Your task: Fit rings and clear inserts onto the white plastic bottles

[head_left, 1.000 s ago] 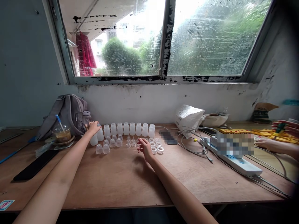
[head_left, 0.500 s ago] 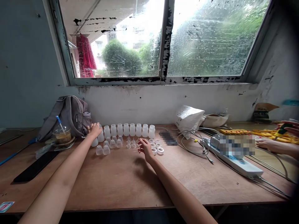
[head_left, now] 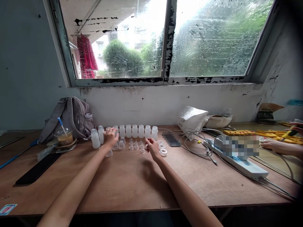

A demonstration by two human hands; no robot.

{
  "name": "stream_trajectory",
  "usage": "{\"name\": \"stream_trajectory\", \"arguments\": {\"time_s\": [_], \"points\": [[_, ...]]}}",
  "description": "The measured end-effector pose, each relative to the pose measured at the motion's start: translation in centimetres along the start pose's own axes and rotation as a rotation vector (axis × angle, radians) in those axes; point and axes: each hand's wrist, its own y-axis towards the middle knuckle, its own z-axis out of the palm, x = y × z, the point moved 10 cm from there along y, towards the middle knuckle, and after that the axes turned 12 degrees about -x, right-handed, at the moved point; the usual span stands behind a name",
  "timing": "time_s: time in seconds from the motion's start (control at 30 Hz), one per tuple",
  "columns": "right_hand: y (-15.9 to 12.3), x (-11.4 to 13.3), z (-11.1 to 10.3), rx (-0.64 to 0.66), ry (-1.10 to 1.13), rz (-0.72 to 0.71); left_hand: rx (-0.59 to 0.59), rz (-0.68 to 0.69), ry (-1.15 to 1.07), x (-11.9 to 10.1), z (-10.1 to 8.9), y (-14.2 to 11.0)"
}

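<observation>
My left hand (head_left: pixel 111 137) is over the clear domed caps (head_left: pixel 121 144) and the front of the bottle row, fingers loosely stretched and apart, with no held thing visible. To its left stand small frosted baby bottles (head_left: pixel 95 139), one in front of the row (head_left: pixel 134 131). My right hand (head_left: pixel 153 148) has its fingers curled together between the clear bottle nipples (head_left: pixel 136 145) and the white collar rings (head_left: pixel 163 152). Whatever its fingertips hold is too small to make out. One flat ring (head_left: pixel 142 151) lies just left of it.
A grey backpack (head_left: pixel 68 119), iced drink cup (head_left: pixel 64 137) and black flat object (head_left: pixel 38 168) sit at left. On the right are a white bag (head_left: pixel 193 121), cables, and a power strip (head_left: pixel 246 167). Another person's hand (head_left: pixel 272 146) works near yellow parts (head_left: pixel 279 136).
My left hand has left the leftmost bottle, which now stands uncovered, and moved right over the caps. My right hand has shifted slightly right, its fingers drawn closer together.
</observation>
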Motion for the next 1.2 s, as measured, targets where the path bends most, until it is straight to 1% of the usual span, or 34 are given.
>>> {"name": "stream_trajectory", "arguments": {"time_s": [0.07, 0.1, 0.13, 0.17, 0.23, 0.3, 0.37, 0.43, 0.6, 0.67, 0.77, 0.83, 0.9, 0.97, 1.0, 1.07, 1.13, 1.2], "points": [[0.7, 1.5, -1.5, -0.072, -0.262, -0.212, 0.086, 0.060, -0.093, -3.4, 1.8, -2.2], [1.0, 2.1, -2.2, -0.105, -0.397, -0.295, 0.137, 0.070, -0.128, -4.6, 2.9, -3.3], [1.3, 2.3, -2.9, -0.130, -0.520, -0.336, 0.181, 0.056, -0.149, -5.4, 3.9, -4.2], [1.6, 2.2, -3.5, -0.145, -0.626, -0.342, 0.220, 0.029, -0.160, -5.9, 4.9, -4.9], [2.4, 1.3, -4.6, -0.147, -0.785, -0.281, 0.252, -0.011, -0.161, -6.3, 6.4, -5.8], [3.0, 0.3, -5.2, -0.121, -0.885, -0.215, 0.262, -0.039, -0.155, -6.2, 7.3, -6.2], [3.3, -0.4, -5.1, -0.074, -0.949, -0.204, 0.266, -0.052, -0.159, -6.1, 7.8, -6.4], [3.2, -0.8, -4.2, -0.016, -0.992, -0.250, 0.254, -0.049, -0.172, -6.3, 7.6, -6.5], [1.9, -1.7, -1.4, 0.111, -1.085, -0.396, 0.181, -0.041, -0.200, -7.1, 5.9, -6.7], [1.4, -2.0, -0.7, 0.147, -1.106, -0.423, 0.158, -0.018, -0.248, -7.6, 5.2, -6.7], [1.1, -2.4, -0.2, 0.179, -1.114, -0.424, 0.165, 0.091, -0.410, -9.1, 4.2, -7.0], [1.0, -2.2, -0.1, 0.187, -1.086, -0.427, 0.208, 0.169, -0.496, -10.1, 3.9, -7.4], [0.9, -1.3, 0.0, 0.152, -1.016, -0.452, 0.278, 0.206, -0.543, -10.7, 4.0, -7.9], [0.7, 0.2, -0.2, 0.088, -0.905, -0.494, 0.334, 0.187, -0.578, -10.7, 4.3, -8.1], [0.5, 1.0, -0.3, 0.055, -0.838, -0.515, 0.340, 0.155, -0.590, -10.5, 4.4, -8.0], [0.0, 2.5, -0.3, 0.016, -0.698, -0.541, 0.303, 0.064, -0.594, -9.3, 4.6, -7.6], [-0.6, 3.3, 0.0, 0.035, -0.577, -0.540, 0.245, -0.015, -0.578, -8.0, 4.6, -7.1], [-1.4, 3.7, 0.8, 0.102, -0.477, -0.529, 0.208, -0.051, -0.563, -7.1, 4.7, -6.8]]}}
